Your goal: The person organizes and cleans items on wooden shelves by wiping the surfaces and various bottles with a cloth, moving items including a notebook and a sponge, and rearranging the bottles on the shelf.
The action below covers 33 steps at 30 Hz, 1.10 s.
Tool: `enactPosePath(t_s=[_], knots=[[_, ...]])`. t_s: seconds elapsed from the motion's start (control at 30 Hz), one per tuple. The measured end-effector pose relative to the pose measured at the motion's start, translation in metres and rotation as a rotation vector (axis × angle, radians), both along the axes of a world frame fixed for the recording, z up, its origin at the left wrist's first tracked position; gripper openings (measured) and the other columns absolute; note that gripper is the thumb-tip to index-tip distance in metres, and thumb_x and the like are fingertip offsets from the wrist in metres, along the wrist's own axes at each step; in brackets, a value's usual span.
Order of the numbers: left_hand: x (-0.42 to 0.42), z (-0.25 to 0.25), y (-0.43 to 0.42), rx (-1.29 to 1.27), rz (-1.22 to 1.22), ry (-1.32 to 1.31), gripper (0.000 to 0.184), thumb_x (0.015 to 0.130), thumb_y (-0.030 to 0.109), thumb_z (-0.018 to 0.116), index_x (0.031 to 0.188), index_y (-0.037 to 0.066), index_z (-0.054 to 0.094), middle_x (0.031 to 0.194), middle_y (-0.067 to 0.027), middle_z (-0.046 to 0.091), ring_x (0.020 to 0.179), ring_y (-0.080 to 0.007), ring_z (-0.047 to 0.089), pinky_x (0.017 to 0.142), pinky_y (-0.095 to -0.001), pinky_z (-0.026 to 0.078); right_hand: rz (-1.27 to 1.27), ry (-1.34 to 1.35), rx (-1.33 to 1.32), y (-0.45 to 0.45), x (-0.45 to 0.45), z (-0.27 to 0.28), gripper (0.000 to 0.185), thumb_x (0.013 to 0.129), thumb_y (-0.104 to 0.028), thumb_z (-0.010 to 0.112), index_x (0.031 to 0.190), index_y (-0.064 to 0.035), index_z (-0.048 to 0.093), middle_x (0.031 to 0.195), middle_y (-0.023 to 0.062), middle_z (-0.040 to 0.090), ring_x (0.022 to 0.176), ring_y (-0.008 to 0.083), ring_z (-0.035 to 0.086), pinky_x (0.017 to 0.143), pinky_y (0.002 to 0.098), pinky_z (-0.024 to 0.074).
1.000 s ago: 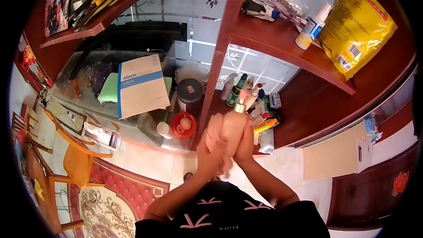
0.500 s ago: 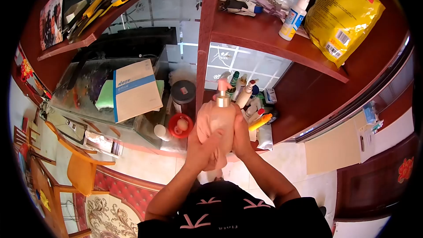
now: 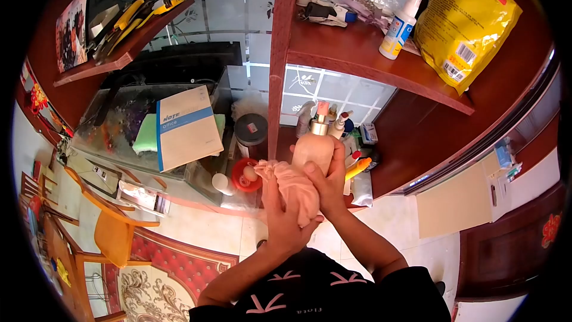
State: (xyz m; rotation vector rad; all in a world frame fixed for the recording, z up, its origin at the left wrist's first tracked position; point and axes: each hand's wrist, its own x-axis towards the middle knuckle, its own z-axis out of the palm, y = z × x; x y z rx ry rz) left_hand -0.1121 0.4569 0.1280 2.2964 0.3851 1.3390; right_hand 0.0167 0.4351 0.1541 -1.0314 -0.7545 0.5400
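My right hand [image 3: 332, 186] is wrapped round a pump bottle [image 3: 313, 149] with a peach-pink body, a gold collar and a pink pump head. The bottle stands nearly upright in front of the shelf. Just left of it and lower, my left hand [image 3: 285, 226] grips a crumpled pink cloth [image 3: 293, 189]. The cloth lies close against the bottle's lower left side; whether they touch is hard to tell. Behind the bottle, several small bottles [image 3: 342, 124] and a yellow tube [image 3: 357, 168] stand on the lower shelf, partly covered by my right hand.
A notebook [image 3: 187, 134] and a green cloth [image 3: 146, 134] lie on a glass tank at the left. Near it are a dark-lidded jar [image 3: 250, 128], a red bowl [image 3: 245, 182] and a white cup [image 3: 223, 183]. Above, a shelf [image 3: 357, 45] holds a spray bottle [image 3: 399, 30] and a yellow bag [image 3: 468, 30].
My left hand and the cloth have come away from the bottle's front, down and left. The bottle has shifted slightly right, and more of its body shows.
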Motion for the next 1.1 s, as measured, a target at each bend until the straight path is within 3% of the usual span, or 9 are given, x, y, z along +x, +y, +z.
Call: enactPosePath(t_s=[0.2,0.3,0.43,0.5,0.77,0.93,1.0,1.07,1.1], knots=[[0.013,0.002,0.015,-0.106,0.052,-0.128,0.084,0.081,0.039,0.077,0.139,-0.004,0.034,0.146,-0.0368,0.026,0.132,-0.0473,0.038,0.102,-0.0514,0.039,0.316,0.316,0.07,-0.014,0.0,0.014,0.07,0.092,-0.031,0.068,0.145,-0.0011,0.033,0.129,0.0126,0.052,0.118,0.0201,0.053,0.098,0.0342,0.0437],[0.015,0.011,0.025,-0.726,-0.176,-0.279,0.072,0.089,0.035,0.069,0.14,-0.003,0.035,0.134,-0.0266,0.047,0.121,-0.03,0.052,0.097,-0.0425,0.045,0.23,-0.117,-0.006,-0.018,0.004,0.004,0.063,0.094,-0.03,0.065,0.142,0.0009,0.037,0.129,0.0116,0.053,0.12,0.0191,0.051,0.102,0.0346,0.0402],[0.009,0.035,0.044,-1.087,-0.298,-0.486,0.053,0.097,0.026,0.052,0.138,-0.005,0.039,0.121,-0.0151,0.057,0.105,-0.0185,0.058,0.092,-0.0334,0.047,0.262,0.003,-0.062,-0.023,0.002,-0.005,0.059,0.095,-0.03,0.063,0.141,0.0009,0.04,0.13,0.0101,0.052,0.118,0.0174,0.051,0.102,0.0331,0.0392],[0.01,0.044,0.057,-0.226,-0.051,-0.046,0.056,0.091,0.025,0.06,0.134,-0.007,0.045,0.123,-0.0209,0.057,0.103,-0.0333,0.061,0.09,-0.036,0.048,0.246,-0.01,-0.034,-0.019,0.002,-0.006,0.06,0.095,-0.029,0.064,0.141,0.0009,0.04,0.13,0.0097,0.052,0.118,0.0173,0.051,0.103,0.033,0.0389],[-0.011,0.029,0.048,-0.704,-0.232,0.077,0.051,0.089,0.017,0.065,0.134,-0.001,0.049,0.127,-0.0162,0.059,0.112,-0.0235,0.059,0.095,-0.0333,0.046,0.36,0.306,0.017,-0.033,0.02,-0.007,0.068,0.092,-0.043,0.06,0.14,0.0004,0.04,0.128,0.0113,0.056,0.116,0.021,0.057,0.098,0.0349,0.046],[-0.022,0.013,0.064,-1.097,-0.498,-0.458,0.058,0.1,0.036,0.051,0.139,-0.005,0.04,0.13,-0.0127,0.056,0.117,-0.0192,0.055,0.101,-0.0315,0.042,0.653,0.355,-0.039,-0.033,0.036,-0.002,0.07,0.089,-0.047,0.059,0.138,-0.0008,0.04,0.122,0.014,0.058,0.111,0.0263,0.06,0.091,0.0376,0.0517],[-0.028,0.018,0.073,-1.055,-0.602,-0.322,0.06,0.099,0.038,0.051,0.14,-0.004,0.039,0.129,-0.0144,0.055,0.113,-0.0192,0.055,0.099,-0.0329,0.042,0.744,0.33,-0.141,-0.033,0.031,-0.002,0.07,0.088,-0.043,0.058,0.139,0.0013,0.04,0.127,0.0142,0.056,0.114,0.0236,0.058,0.097,0.0358,0.0471],[-0.011,0.069,0.081,-0.281,-0.388,-0.11,0.047,0.094,0.028,0.056,0.13,-0.003,0.05,0.108,-0.0122,0.062,0.097,-0.0162,0.059,0.086,-0.031,0.047,0.806,0.354,-0.157,-0.031,0.017,0.008,0.074,0.088,-0.04,0.06,0.143,0.0033,0.038,0.135,0.013,0.052,0.123,0.022,0.053,0.105,0.0355,0.0399],[-0.01,0.081,0.068,-0.609,-0.484,-0.195,0.041,0.093,0.026,0.059,0.122,-0.003,0.055,0.099,-0.011,0.063,0.092,-0.0146,0.06,0.081,-0.0289,0.047,0.796,0.355,-0.165,-0.032,0.016,0.003,0.075,0.088,-0.04,0.062,0.144,0.0032,0.037,0.136,0.0129,0.051,0.124,0.0223,0.052,0.105,0.0357,0.0395]])
